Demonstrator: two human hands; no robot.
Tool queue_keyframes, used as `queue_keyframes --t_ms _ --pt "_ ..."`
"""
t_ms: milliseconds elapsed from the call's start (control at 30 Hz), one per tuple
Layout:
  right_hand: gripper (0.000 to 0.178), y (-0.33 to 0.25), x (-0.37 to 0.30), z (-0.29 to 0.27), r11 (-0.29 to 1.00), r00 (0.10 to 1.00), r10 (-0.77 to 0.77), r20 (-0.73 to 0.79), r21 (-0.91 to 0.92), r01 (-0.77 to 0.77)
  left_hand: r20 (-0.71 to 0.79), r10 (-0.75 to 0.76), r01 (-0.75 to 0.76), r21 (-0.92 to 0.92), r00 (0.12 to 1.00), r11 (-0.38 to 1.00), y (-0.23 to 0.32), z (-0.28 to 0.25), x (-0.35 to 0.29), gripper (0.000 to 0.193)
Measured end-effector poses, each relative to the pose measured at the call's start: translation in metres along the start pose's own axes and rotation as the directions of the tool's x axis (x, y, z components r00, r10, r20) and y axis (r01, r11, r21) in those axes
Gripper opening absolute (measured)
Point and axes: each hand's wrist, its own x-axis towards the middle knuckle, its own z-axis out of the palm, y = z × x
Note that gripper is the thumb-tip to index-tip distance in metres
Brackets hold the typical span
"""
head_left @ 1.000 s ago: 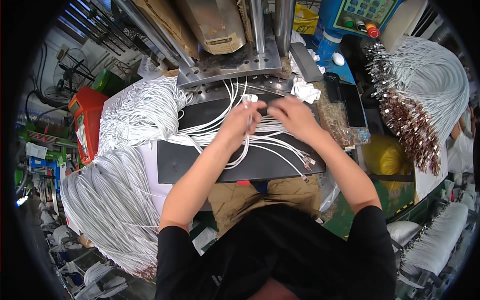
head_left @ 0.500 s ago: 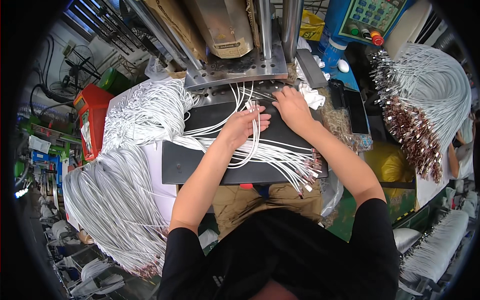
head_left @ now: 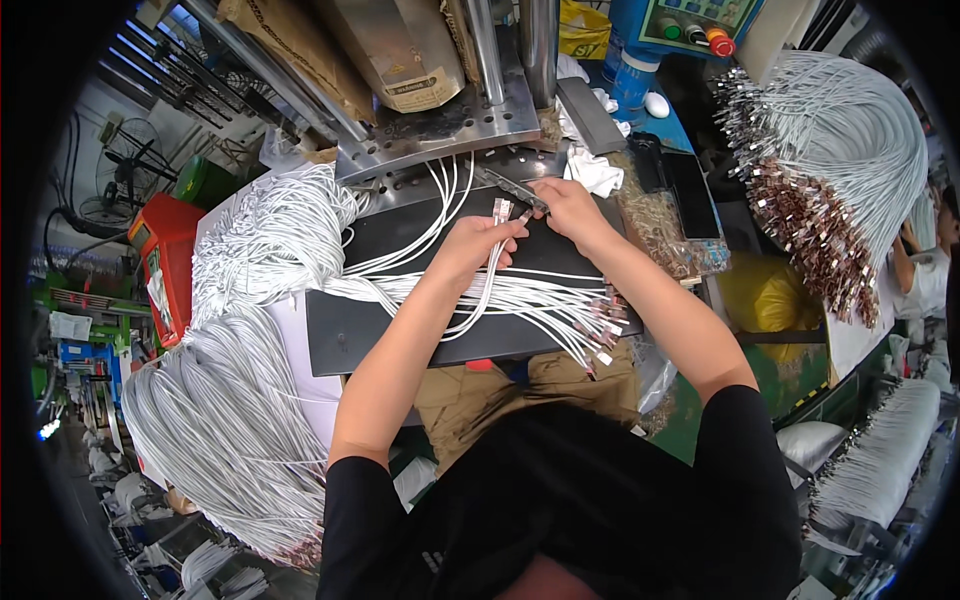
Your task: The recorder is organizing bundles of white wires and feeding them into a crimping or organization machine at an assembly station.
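Note:
My left hand [head_left: 477, 246] is closed on a few white cables [head_left: 489, 283], with their pale connector ends [head_left: 502, 211] sticking up past the thumb. Close by on the right, my right hand [head_left: 568, 208] pinches a narrow grey metal bar [head_left: 515, 188], slanted up and left toward the press. A small brownish piece lies between the two hands, too small to name. Under my forearms, a bundle of white cables with brown and white ends [head_left: 597, 325] rests across the black work plate [head_left: 345, 335]. Several other cables run up to the press's lower edge.
Ahead stands a press with a steel plate [head_left: 440, 135] and upright rods. Piles of white cables [head_left: 265, 240] cover the left side. At the right are a white cloth [head_left: 594, 172], a dark phone-like slab [head_left: 693, 195], a control panel [head_left: 705, 25] and a hanging cable coil [head_left: 850, 150].
My right hand has lifted the grey metal bar off the press area and brought it near the connector ends. My left fingers have closed more tightly round the cables. The whole view has shifted slightly.

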Motion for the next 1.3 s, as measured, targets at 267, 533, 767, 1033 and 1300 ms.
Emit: queue_keyframes --t_ms 267,533,767,1033,1300 --pt "0.032 0.027 0.009 -0.001 0.941 0.962 -0.264 0.073 -0.201 0.273 -0.048 0.021 -0.022 -0.027 0.999 0.999 0.006 0.011 -0.006 0.023" --pt "0.034 0.012 0.011 -0.017 0.984 0.985 -0.123 0.119 -0.114 0.137 -0.058 0.011 -0.011 0.006 0.998 1.0 -0.005 -0.006 -0.001 0.018" --pt "0.033 0.017 0.012 -0.021 0.98 0.976 -0.129 0.174 -0.128 0.153 -0.213 0.2 -0.135 0.287 0.956 0.949 -0.012 0.015 0.002 0.018" --pt "0.031 0.017 0.007 -0.016 0.918 0.965 -0.188 0.181 -0.318 0.238 -0.331 0.34 -0.106 0.56 0.88 0.822 -0.003 0.027 -0.011 0.016" --pt "0.03 0.013 -0.003 -0.008 0.899 0.963 -0.223 0.154 -0.349 0.264 -0.321 0.361 -0.109 0.596 0.876 0.796 -0.011 0.025 -0.007 0.016"
